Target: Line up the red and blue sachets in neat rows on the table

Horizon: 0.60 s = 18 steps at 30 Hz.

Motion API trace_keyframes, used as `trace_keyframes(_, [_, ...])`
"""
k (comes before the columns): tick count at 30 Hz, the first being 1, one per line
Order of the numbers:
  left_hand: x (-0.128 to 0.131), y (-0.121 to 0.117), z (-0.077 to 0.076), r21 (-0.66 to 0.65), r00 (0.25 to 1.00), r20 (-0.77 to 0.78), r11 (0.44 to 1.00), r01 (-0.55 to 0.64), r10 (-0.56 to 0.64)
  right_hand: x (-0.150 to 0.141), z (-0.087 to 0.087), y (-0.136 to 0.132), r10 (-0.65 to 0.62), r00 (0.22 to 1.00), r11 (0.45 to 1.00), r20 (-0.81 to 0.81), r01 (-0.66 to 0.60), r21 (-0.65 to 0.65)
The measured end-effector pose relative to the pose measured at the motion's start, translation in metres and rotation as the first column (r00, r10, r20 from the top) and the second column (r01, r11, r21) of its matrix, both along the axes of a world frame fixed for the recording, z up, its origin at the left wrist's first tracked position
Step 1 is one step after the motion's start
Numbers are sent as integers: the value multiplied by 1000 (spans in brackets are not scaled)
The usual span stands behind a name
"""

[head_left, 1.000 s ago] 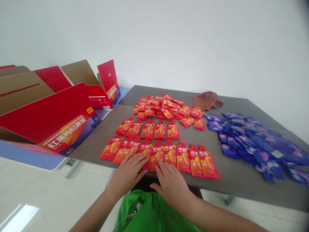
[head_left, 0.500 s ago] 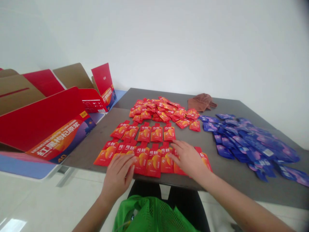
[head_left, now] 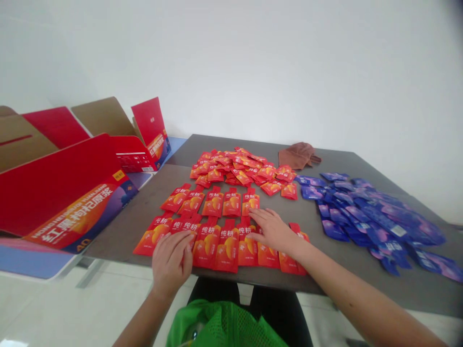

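Note:
Red drink pouches lie in two rows on the dark table [head_left: 325, 270]. The near row [head_left: 217, 241] has several overlapping pouches, the far row [head_left: 213, 202] several more. My left hand [head_left: 170, 262] lies flat at the table's front edge, fingers stretched over the near row's left pouches. My right hand [head_left: 273, 230] rests open on the right part of the near row, fingers pointing left and covering some pouches. Neither hand grips anything.
A loose heap of red pouches [head_left: 242, 168] sits behind the rows. Many blue pouches [head_left: 365, 212] spread on the right. A brown cloth [head_left: 298, 154] lies at the back. Open red cartons [head_left: 68, 193] stand at left. A green mesh bag [head_left: 224, 325] is on my lap.
My right hand moved from the table's front edge up and right onto the near row. My left hand slid slightly back toward the edge. The view shifted a little.

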<state>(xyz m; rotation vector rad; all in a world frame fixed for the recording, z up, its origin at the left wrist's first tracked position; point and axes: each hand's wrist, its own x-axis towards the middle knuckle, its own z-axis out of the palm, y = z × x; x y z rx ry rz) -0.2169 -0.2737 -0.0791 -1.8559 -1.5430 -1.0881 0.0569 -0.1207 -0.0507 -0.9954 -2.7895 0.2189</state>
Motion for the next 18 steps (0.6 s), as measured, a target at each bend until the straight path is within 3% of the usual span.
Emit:
trace_keyframes(3, [0,1,1,2,1000,1,1000,18,-18,6,4,15,-73,997,995,-18,74,68])
trace_keyframes(8, [0,2,2,10,999,3,999,38,-38,19,19,68,-367,929,919,58,351,180])
trace_keyframes(12, [0,2,2,13,999,7,999,45,-45,14,22,98,-432,896,890,100,406,206])
trace_keyframes(18, [-2,2,0,6,999,3,999,40,-40,-8,11,108,-510,846,852,156,472,227])
